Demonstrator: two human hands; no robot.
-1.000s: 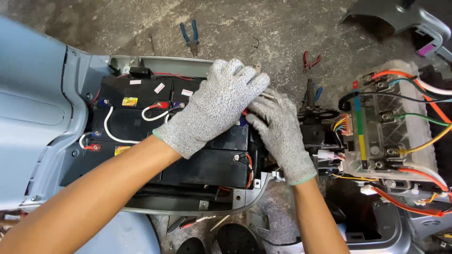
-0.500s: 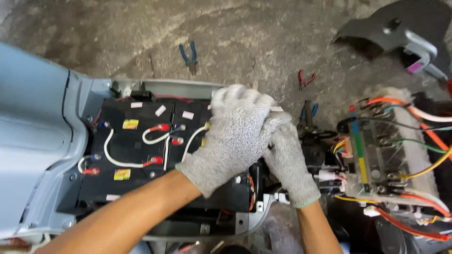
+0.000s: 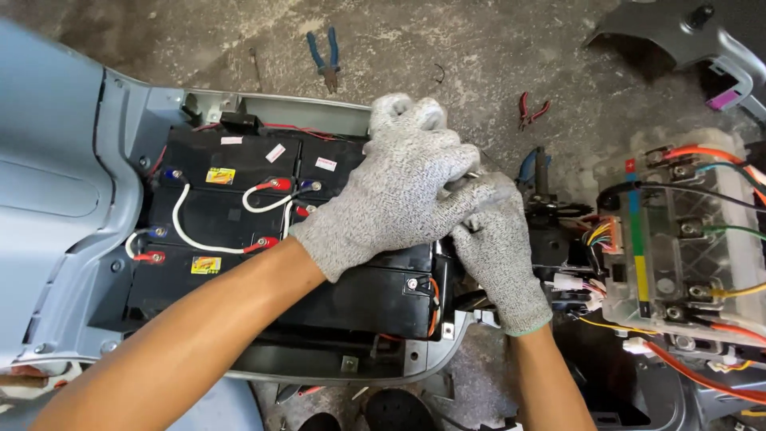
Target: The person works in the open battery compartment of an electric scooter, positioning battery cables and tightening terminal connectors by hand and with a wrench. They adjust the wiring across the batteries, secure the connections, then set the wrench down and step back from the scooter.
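Note:
Black batteries, linked by white jumper wires with red and blue terminal caps, fill a tray in a pale blue scooter body. My left hand, in a grey knit glove, reaches across the pack and lies over the fingers of my right hand. My right hand, gloved the same way, is pressed in at the pack's right end beside a black wiring bracket. A small metal glint shows between the hands. Whatever the fingers grip is hidden.
Blue-handled pliers and small red cutters lie on the concrete floor behind the tray. At the right stands a clear-cased controller with orange, green, yellow and black cables. A dark plastic cover rests at the top right.
My left hand has slid a little to the right and now covers more of my right hand. Both hands stay at the battery pack's right end.

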